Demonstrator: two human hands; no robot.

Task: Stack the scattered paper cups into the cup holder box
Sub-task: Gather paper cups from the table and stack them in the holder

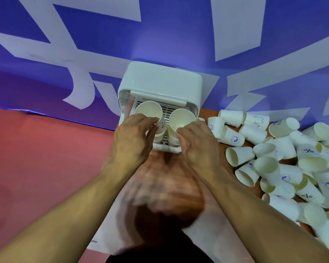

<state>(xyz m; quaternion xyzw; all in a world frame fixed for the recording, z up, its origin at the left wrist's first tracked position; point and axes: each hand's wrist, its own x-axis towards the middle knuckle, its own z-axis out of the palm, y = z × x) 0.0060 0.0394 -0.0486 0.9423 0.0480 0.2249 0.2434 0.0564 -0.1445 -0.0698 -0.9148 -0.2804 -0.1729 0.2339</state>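
We had two stacks in the cup holder box (160,78) and lots of cups left.
Our left hand (129,137) had its grip curled round the left stack (149,111), and our right hand (198,141) had its grip curled round the right stack (181,118), the two standing side by side. A big pile of loose cups (292,164) lay on the worktop (223,147) just right of the box, so we thought most of the job was not yet done.
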